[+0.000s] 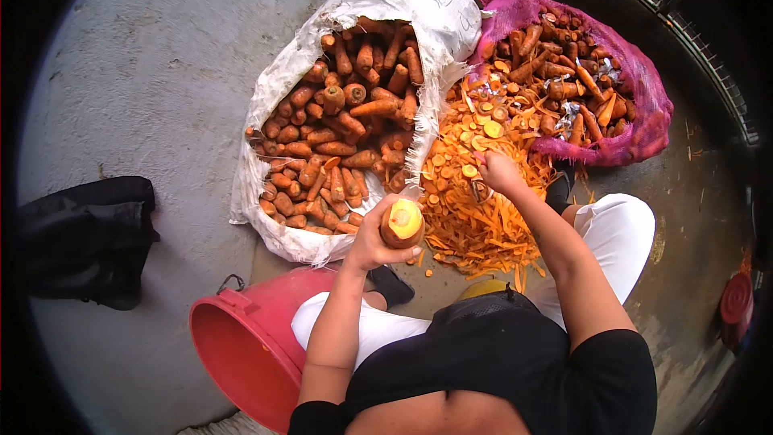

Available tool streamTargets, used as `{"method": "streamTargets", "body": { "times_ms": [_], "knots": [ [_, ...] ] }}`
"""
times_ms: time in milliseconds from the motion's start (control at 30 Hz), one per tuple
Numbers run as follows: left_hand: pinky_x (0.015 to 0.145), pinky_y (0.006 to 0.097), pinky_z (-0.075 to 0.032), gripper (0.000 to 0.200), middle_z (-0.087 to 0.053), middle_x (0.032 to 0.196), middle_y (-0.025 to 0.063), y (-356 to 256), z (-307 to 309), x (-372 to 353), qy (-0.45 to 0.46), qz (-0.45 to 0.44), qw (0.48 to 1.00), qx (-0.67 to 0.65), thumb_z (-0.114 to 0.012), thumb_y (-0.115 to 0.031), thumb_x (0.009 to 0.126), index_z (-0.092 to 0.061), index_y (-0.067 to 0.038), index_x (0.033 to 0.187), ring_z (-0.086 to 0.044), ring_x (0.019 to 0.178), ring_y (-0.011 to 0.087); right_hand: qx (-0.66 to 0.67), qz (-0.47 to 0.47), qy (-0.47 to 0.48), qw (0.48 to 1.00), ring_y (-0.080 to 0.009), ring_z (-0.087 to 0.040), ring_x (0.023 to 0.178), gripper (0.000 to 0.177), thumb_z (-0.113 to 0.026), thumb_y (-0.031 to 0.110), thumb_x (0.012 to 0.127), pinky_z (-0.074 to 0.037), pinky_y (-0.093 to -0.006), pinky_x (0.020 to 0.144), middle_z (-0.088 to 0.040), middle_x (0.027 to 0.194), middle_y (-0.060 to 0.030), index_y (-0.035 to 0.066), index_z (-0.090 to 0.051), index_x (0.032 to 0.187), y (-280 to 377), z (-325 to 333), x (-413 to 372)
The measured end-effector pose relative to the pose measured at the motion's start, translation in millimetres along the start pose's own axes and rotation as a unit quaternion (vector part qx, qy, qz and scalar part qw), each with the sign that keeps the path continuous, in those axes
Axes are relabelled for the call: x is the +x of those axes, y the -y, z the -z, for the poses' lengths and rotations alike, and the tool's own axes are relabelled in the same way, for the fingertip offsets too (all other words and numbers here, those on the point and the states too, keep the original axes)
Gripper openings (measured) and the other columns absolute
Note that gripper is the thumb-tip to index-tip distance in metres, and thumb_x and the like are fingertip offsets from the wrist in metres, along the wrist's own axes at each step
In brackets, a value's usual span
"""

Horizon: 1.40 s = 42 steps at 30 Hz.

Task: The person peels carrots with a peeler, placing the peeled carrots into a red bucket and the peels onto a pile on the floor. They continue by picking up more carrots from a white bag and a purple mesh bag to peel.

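Observation:
My left hand (372, 238) is wrapped round a thick carrot (402, 233), its cut end showing pale yellow and facing up. My right hand (501, 174) is closed above the heap of orange peelings (483, 221). A bit of pink shows at its fingers, but what it grips is too small to make out. Round carrot slices (493, 129) lie over the upper part of the heap. Just beyond my left hand, an open white sack (266, 97) lies on its side, full of unpeeled carrots (322, 149).
A pink mesh sack (644, 125) with more carrots and scraps lies at the upper right. A red bucket (241, 338) is tipped on its side by my left leg. Dark cloth (88, 234) rests at the far left. A red round object (736, 300) stands at the right edge.

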<state>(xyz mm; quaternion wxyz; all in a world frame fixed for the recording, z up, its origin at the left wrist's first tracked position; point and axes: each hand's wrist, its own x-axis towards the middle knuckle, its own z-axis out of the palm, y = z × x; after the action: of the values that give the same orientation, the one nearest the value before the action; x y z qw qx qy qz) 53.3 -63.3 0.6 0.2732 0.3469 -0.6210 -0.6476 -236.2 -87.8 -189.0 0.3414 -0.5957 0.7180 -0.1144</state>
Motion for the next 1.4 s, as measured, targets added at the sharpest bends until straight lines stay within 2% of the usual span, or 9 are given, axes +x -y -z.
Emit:
{"method": "streamTargets", "body": {
  "times_ms": [167, 300, 567, 867, 967, 1033, 1100, 1267, 1400],
  "knots": [
    [0.092, 0.0291, -0.042, 0.063, -0.061, 0.103, 0.0059, 5.8, 4.6, 3.2, -0.01, -0.064, 0.995, 0.078, -0.081, -0.011, 0.06, -0.054, -0.003, 0.115, -0.057, 0.1, 0.0153, 0.052, 0.033, 0.016, 0.998, -0.0393, -0.057, 0.097, 0.039, -0.05, 0.031, 0.09, -0.045, -0.0452, 0.081, -0.057, 0.099, -0.0267, -0.005, -0.052, 0.104, 19.5, -3.1, -12.8],
    [0.087, 0.0331, -0.046, 0.061, -0.062, 0.098, 0.0094, 4.8, 2.8, -1.2, -0.061, 0.001, 0.99, 0.128, -0.081, -0.015, 0.057, -0.057, -0.002, 0.111, -0.061, 0.095, 0.023, 0.209, 0.109, -0.021, 0.972, -0.039, -0.058, 0.09, 0.043, -0.041, 0.041, 0.098, -0.045, -0.0451, 0.077, -0.059, 0.09, -0.0229, 0.0, -0.053, 0.099, 86.2, 50.4, -60.2],
    [0.08, 0.0384, -0.049, 0.057, -0.062, 0.094, 0.0124, 0.2, -4.3, 2.2, -0.127, -0.022, 0.94, 0.316, -0.079, -0.02, 0.053, -0.06, -0.002, 0.103, -0.061, 0.091, 0.0313, 0.036, 0.306, 0.019, 0.951, -0.0366, -0.06, 0.066, 0.031, -0.048, 0.037, 0.095, -0.046, -0.0456, 0.055, -0.058, 0.073, -0.0152, 0.006, -0.049, 0.09, 145.2, 100.3, -146.0],
    [0.08, 0.0378, -0.049, 0.058, -0.062, 0.094, 0.0142, -0.2, -2.6, -0.6, -0.124, -0.028, 0.931, 0.343, -0.078, -0.022, 0.052, -0.06, -0.001, 0.102, -0.061, 0.09, 0.0322, 0.017, 0.278, 0.028, 0.96, -0.037, -0.06, 0.065, 0.033, -0.047, 0.038, 0.095, -0.047, -0.0472, 0.055, -0.06, 0.075, -0.0169, 0.006, -0.049, 0.089, 146.8, 97.3, -142.2],
    [0.081, 0.0364, -0.049, 0.058, -0.062, 0.095, 0.0136, 7.6, -3.0, -5.5, -0.125, -0.014, 0.945, 0.301, -0.079, -0.023, 0.052, -0.06, -0.001, 0.102, -0.062, 0.09, 0.0298, 0.029, 0.09, 0.108, 0.99, -0.0397, -0.062, 0.076, 0.04, -0.037, 0.044, 0.098, -0.047, -0.0493, 0.062, -0.064, 0.087, -0.0237, 0.007, -0.053, 0.101, 107.2, 67.3, -86.1],
    [0.082, 0.0351, -0.049, 0.057, -0.062, 0.096, 0.0125, 14.2, -3.4, -7.8, -0.12, -0.018, 0.97, 0.211, -0.08, -0.024, 0.053, -0.06, -0.001, 0.102, -0.062, 0.091, 0.0267, -0.009, 0.093, -0.002, 0.996, -0.0423, -0.06, 0.085, 0.047, -0.03, 0.045, 0.1, -0.045, -0.0519, 0.074, -0.063, 0.089, -0.0264, 0.005, -0.053, 0.106, 41.7, 51.3, -54.0],
    [0.082, 0.0338, -0.048, 0.055, -0.062, 0.096, 0.0106, 4.2, -1.9, -6.5, -0.112, 0.013, 0.977, 0.179, -0.08, -0.022, 0.056, -0.06, -0.001, 0.102, -0.062, 0.092, 0.0218, 0.046, -0.005, 0.038, 0.998, -0.0426, -0.059, 0.091, 0.051, -0.027, 0.045, 0.1, -0.044, -0.0507, 0.08, -0.061, 0.098, -0.0289, 0.001, -0.05, 0.113, 24.6, 56.7, -55.8],
    [0.082, 0.0347, -0.048, 0.052, -0.063, 0.095, 0.011, 8.9, -3.7, -1.2, -0.124, 0.021, 0.977, 0.174, -0.079, -0.02, 0.055, -0.06, -0.002, 0.101, -0.062, 0.091, 0.0242, 0.177, 0.091, 0.004, 0.98, -0.0385, -0.058, 0.105, 0.052, -0.03, 0.044, 0.1, -0.046, -0.0413, 0.09, -0.061, 0.108, -0.0249, 0.001, -0.05, 0.123, 82.6, 68.9, -113.7],
    [0.08, 0.0358, -0.049, 0.052, -0.062, 0.093, 0.0129, 5.1, -6.1, 1.9, -0.119, 0.007, 0.967, 0.227, -0.079, -0.019, 0.054, -0.061, -0.002, 0.1, -0.062, 0.089, 0.0282, 0.142, 0.212, 0.048, 0.966, -0.0374, -0.061, 0.084, 0.033, -0.042, 0.033, 0.099, -0.048, -0.0435, 0.07, -0.062, 0.091, -0.0178, 0.004, -0.054, 0.106, 136.8, 94.6, -157.3]
  ]
}}
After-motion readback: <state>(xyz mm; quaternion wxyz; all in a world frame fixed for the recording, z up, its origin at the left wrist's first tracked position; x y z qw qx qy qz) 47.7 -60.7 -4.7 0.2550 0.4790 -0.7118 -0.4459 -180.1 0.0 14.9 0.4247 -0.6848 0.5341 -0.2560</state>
